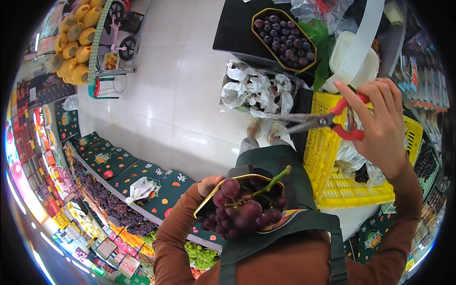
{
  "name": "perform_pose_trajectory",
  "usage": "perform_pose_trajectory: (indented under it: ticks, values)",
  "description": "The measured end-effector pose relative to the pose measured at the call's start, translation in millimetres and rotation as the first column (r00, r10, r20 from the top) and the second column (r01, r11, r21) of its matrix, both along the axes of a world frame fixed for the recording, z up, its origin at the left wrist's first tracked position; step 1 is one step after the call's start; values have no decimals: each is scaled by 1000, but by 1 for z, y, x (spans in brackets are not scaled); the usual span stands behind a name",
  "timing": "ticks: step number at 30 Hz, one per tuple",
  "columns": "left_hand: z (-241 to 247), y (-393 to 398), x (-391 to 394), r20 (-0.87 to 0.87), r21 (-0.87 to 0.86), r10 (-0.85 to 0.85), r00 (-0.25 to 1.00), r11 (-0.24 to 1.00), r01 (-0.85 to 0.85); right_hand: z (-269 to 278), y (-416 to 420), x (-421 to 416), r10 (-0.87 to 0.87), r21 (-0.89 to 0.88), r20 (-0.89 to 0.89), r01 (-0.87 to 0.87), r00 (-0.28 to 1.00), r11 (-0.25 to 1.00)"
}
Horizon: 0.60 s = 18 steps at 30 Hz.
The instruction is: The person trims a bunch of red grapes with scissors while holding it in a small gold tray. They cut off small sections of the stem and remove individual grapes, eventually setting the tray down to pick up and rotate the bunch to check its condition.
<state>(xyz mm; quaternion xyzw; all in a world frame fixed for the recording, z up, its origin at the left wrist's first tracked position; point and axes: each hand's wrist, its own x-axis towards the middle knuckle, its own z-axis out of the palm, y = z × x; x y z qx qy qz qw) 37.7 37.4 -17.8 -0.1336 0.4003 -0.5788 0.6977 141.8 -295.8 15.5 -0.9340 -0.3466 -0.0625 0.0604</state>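
My left hand (211, 185) grips the left edge of a black, gold-rimmed tray (254, 175) close to my chest; most of its fingers are hidden. A bunch of dark red grapes (245, 213) lies in the tray and overhangs its near side, its green stem (278, 179) sticking up. On the right, my right hand (381, 121) holds scissors (322, 121) by their red handles, above a yellow crate. The blades point left and stand slightly apart, away from the grapes. A second gold-rimmed tray (253, 26), filled with loose dark grapes, rests on a black surface at the top.
A yellow plastic crate (322, 185) with wrapping and dark grapes stands at the right. Beyond my feet is a box of white wrapping (258, 89). White plastic containers (370, 58) and a hanging paper strip (364, 32) are at upper right. Grape displays (117, 206) line the lower left.
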Motion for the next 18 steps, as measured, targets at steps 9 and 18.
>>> perform_pose_trajectory:
  ticks: [9, 18]
  values:
    - [0, 17, 3, 100, 171, -123, 987, 980, 105, 44, 23, -9, 294, 63, 36, -295, 955, 953]
    - [17, 8, 9, 39, 293, -109, 993, 952, 93, 52, 29, -2, 425, 0, -69, -426, 903, 905]
